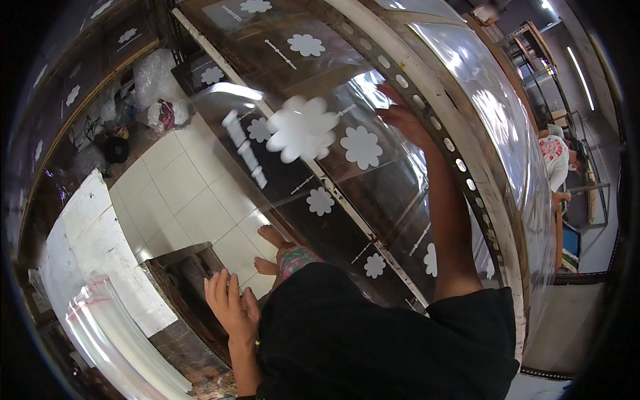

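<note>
R hand point(403, 120) flat on clear flower-print sheet point(313, 133); L hand point(230, 303) hangs free.

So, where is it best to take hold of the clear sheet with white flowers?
Probably at the near loose edge of the clear sheet, from the person's side. There it lifts off the long table and curls, while the right hand presses the far part flat.
</note>
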Tool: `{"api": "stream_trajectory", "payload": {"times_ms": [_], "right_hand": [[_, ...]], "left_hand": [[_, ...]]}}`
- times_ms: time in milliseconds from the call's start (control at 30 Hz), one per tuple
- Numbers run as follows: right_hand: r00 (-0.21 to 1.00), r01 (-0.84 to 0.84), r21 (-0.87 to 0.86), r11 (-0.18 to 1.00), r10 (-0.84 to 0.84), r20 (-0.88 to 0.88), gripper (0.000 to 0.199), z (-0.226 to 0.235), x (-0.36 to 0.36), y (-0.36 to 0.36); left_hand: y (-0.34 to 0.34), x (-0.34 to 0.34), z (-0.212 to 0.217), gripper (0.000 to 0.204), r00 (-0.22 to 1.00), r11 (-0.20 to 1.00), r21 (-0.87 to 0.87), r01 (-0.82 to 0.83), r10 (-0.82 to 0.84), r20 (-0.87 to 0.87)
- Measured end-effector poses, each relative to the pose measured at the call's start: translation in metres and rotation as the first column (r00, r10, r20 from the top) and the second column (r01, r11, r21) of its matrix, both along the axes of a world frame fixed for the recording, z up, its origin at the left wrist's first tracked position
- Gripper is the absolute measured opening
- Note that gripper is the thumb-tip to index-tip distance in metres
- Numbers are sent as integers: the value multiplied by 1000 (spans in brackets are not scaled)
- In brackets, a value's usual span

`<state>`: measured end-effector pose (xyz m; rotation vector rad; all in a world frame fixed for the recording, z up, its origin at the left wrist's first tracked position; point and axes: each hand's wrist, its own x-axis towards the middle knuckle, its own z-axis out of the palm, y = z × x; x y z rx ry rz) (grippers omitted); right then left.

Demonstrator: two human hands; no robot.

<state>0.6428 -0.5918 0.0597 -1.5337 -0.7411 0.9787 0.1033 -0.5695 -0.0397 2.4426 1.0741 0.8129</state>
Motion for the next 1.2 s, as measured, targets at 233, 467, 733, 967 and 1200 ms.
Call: {"api": "stream_trajectory", "payload": {"times_ms": [233, 467, 733, 967, 1200], "right_hand": [[880, 468, 124, 875, -474, 25, 63, -58, 106, -154], [734, 668, 160, 727, -679, 24, 70, -113, 129, -231], [687, 715, 170, 679, -727, 12, 79, -143, 144, -244], [797, 604, 239, 761, -578, -175, 77, -164, 193, -266], [778, 544, 87, 834, -541, 320, 77, -201, 227, -287]], "left_hand": [[-3, -7, -74, 29, 997, 971, -233, -52, 37, -66], [-35, -23, -135, 22, 991, 916, -399, -38, -18, -135], [-35, -28, -156, 22, 982, 888, -458, -41, -50, -184], [-32, -27, -158, 23, 981, 872, -479, -95, 1, -192], [-43, -42, -172, 24, 970, 841, -527, -122, -12, -244]]}}
